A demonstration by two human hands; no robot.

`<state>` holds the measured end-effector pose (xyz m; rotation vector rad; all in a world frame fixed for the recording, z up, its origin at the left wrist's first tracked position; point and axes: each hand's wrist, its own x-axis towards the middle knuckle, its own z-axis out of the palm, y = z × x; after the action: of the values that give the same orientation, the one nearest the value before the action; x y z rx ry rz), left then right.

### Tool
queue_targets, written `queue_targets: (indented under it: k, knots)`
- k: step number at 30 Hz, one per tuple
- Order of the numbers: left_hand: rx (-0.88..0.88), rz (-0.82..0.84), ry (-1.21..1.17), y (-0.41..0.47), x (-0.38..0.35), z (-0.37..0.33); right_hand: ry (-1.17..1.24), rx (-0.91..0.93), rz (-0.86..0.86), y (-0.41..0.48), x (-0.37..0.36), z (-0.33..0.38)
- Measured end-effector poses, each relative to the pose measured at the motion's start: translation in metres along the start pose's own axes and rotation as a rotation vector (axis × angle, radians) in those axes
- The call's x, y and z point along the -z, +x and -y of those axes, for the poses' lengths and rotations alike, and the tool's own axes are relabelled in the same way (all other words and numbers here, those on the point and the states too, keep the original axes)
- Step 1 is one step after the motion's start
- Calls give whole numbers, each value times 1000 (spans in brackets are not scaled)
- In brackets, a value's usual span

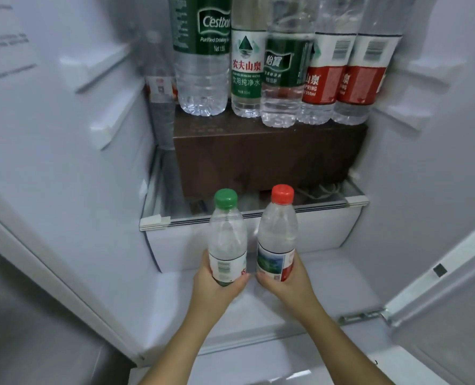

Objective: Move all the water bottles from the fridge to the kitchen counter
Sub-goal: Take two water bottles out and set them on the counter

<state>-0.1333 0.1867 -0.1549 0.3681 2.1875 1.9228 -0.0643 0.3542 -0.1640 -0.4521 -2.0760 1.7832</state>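
Your left hand (217, 286) is curled around the lower body of a green-capped water bottle (226, 240). Your right hand (287, 282) grips a red-capped water bottle (278, 234) in the same way, down at the label. Both bottles are upright and just beside each other at about 6 o'clock in your view, held in front of the open fridge (78, 162), below the front edge of its glass shelf (328, 205).

At 12 o'clock a brown box (269, 157) sits on that shelf, and five more bottles stand in a row on top of it. Running from 11 o'clock to 1 o'clock, they are:

- a large C'estbon bottle (203, 65) with a green label
- a Nongfu Spring bottle with a green and white label (246, 73)
- a small green-labelled bottle (283, 79)
- two red-labelled 550 ml bottles (321, 79) pressed side by side

At 10 o'clock, to the left of the box, another bottle (158, 87) stands further back. It is too blurred for you to read.
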Motion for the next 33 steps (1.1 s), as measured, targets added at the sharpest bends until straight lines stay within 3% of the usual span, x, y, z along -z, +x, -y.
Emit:
queue_targets:
  k: [4, 9, 13, 20, 33]
  knots:
    - [8, -19, -3, -2, -1, -5, -11, -12, 12, 1, 1, 0]
    - [-20, -155, -39, -30, 3, -14, 2, 7, 53, -16, 5, 13]
    - [-50, -258, -63, -69, 1, -30, 16, 26, 206, -36, 15, 23]
    - [-84, -594, 32, -159, -9, -51, 17, 120, 497, -66, 19, 50]
    - [-124, -1132, 77, -351, 17, -71, 76, 277, 938, -184, -44, 103]
